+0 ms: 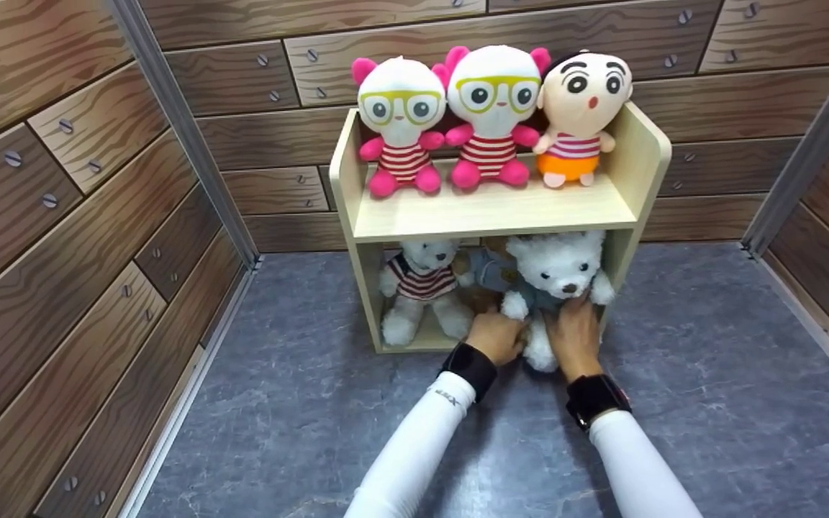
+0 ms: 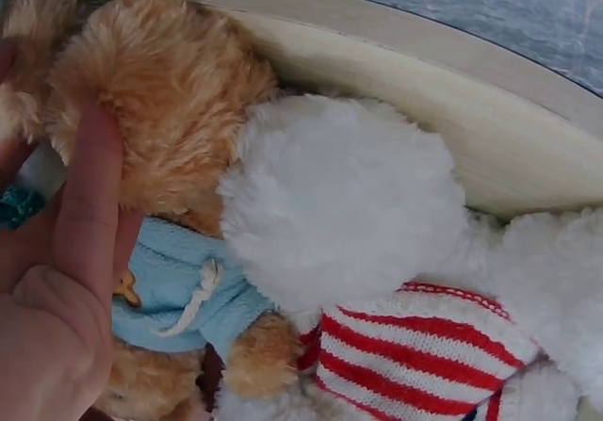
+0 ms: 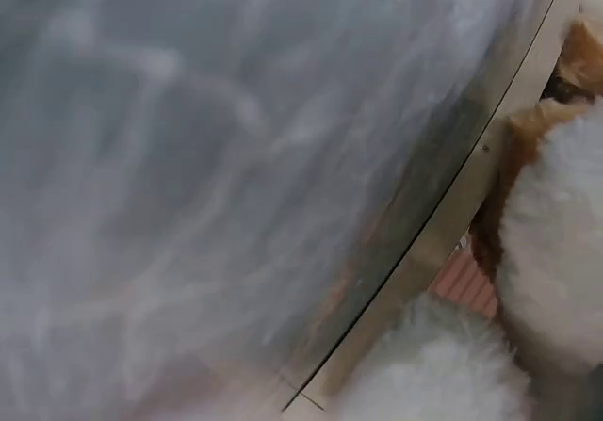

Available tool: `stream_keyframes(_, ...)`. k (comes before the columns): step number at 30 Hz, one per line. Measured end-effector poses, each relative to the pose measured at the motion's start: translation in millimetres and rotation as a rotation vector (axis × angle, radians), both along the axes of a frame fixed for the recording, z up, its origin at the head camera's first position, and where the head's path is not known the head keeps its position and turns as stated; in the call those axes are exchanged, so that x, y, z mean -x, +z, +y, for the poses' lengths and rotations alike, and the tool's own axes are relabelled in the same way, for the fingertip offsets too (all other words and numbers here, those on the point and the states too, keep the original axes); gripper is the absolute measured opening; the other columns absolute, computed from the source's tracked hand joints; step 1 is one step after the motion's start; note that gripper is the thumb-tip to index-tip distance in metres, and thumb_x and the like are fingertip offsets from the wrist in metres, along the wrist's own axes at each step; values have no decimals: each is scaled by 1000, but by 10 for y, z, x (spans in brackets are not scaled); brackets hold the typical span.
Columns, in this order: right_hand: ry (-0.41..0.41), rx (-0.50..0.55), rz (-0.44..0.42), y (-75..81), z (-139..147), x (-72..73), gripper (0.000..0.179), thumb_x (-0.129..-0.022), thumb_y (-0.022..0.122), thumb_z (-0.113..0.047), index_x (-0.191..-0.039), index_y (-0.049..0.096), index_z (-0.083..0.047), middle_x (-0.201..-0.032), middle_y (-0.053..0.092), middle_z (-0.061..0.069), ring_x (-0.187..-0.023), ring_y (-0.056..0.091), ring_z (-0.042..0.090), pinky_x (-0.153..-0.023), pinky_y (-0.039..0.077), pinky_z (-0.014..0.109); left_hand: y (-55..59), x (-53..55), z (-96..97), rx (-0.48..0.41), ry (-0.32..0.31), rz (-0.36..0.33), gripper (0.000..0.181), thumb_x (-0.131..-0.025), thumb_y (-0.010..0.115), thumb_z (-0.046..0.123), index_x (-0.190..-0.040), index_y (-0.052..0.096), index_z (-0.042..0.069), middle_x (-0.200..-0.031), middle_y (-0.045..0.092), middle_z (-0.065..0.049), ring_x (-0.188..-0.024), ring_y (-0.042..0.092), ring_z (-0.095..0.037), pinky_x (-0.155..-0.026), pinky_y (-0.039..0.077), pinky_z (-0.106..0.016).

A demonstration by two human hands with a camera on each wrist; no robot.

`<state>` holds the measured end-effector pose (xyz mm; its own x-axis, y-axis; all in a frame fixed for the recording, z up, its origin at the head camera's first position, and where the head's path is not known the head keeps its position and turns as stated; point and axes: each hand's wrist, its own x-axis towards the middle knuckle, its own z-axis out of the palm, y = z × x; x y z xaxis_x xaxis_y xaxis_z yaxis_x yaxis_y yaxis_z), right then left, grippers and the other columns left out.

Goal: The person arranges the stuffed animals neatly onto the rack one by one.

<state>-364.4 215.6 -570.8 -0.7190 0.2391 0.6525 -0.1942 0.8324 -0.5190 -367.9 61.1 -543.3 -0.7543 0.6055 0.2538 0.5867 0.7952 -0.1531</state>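
Note:
In the lower compartment of the shelf [image 1: 494, 208], a white teddy bear [image 1: 562, 262] in a dark teal top sits at the right, one leg over the front edge. My right hand [image 1: 576, 331] holds its lower body, covering part of it; the right wrist view does not catch this hand. My left hand [image 1: 497, 336] is low beside the bear's other paw. In the left wrist view, a nearly straight finger touches the fur of a brown bear [image 2: 170, 101] in a light blue top. Next to it sits a white bear [image 1: 425, 280] in a striped top.
Two white-headed plush toys [image 1: 401, 137] with pink limbs and yellow glasses sit on the upper level beside a black-haired doll [image 1: 580, 115] in orange shorts. Wood-patterned walls [image 1: 62, 252] enclose three sides. Grey marbled floor [image 1: 278, 403] spreads before the shelf.

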Motion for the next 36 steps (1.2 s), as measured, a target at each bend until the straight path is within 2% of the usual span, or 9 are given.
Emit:
stream_keyframes(5, -2, -53, 21, -33, 9, 22, 77, -81, 75, -6, -132, 30, 31, -97, 53, 48, -89, 54, 61, -78, 44, 66, -44, -30, -8, -23, -18, 2, 17, -93, 66, 33, -106, 73, 26, -92, 76, 2, -88, 69, -23, -67, 56, -38)
stream_keyframes(12, -58, -117, -73, 2, -18, 68, 83, -80, 76, -8, -135, 27, 31, -94, 54, 45, -82, 55, 57, -69, 46, 64, -93, -33, -28, -35, -44, 3, 47, -96, 60, 35, -139, 56, 17, -93, 74, -1, -93, 69, -23, -69, 57, -37)
stream_keyframes(18, -171, -266, -125, 47, -11, 91, 72, -80, 71, -6, -133, 36, 29, -81, 60, 34, -64, 59, 46, -52, 48, 55, -96, -11, -70, -36, -106, -65, 68, -93, 59, 48, -154, 38, 26, -100, 71, -1, -89, 68, -20, -66, 56, -35)
stream_keyframes(21, -161, -256, -151, 68, 7, 94, 72, -79, 70, -5, -133, 37, 29, -81, 61, 34, -65, 60, 47, -54, 49, 56, -101, -7, -80, -72, -121, -107, 73, -91, 58, 58, -154, 39, 29, -111, 71, -3, -94, 68, -21, -71, 56, -35)
stream_keyframes(25, -111, -223, -173, 106, 37, 90, 84, -79, 80, -14, -133, 34, 31, -85, 61, 39, -73, 60, 53, -63, 50, 61, -140, -20, -60, -98, -82, -126, 71, -89, 54, 69, -147, 49, 27, -127, 67, 1, -112, 64, -24, -82, 56, -36)
stream_keyframes(27, -85, -212, -175, 126, 51, 87, 89, -78, 83, -18, -132, 33, 32, -86, 60, 40, -76, 60, 55, -67, 49, 62, -162, -33, -33, -89, -52, -104, 69, -90, 52, 71, -142, 53, 26, -129, 66, 4, -116, 62, -25, -83, 56, -36)
stream_keyframes(30, -54, -201, -168, 151, 62, 82, 88, -78, 84, -18, -130, 33, 33, -85, 60, 41, -78, 59, 56, -70, 48, 63, -176, -52, 18, -65, -16, -46, 62, -92, 52, 67, -137, 57, 24, -122, 69, 5, -111, 65, -24, -76, 56, -36)
stream_keyframes(33, -40, -184, -157, 169, 64, 75, 84, -78, 82, -13, -129, 34, 32, -84, 59, 41, -77, 58, 57, -70, 47, 64, -161, -65, 60, -59, -2, 16, 52, -95, 56, 56, -134, 59, 22, -112, 72, 3, -101, 68, -22, -70, 56, -35)
stream_keyframes(36, -22, -128, -159, 185, 67, 67, 82, -77, 78, -9, -131, 33, 32, -85, 58, 42, -78, 58, 58, -70, 46, 66, -136, -71, 75, -53, -4, 37, 46, -97, 57, 45, -137, 59, 22, -107, 73, 2, -95, 69, -22, -68, 55, -35)
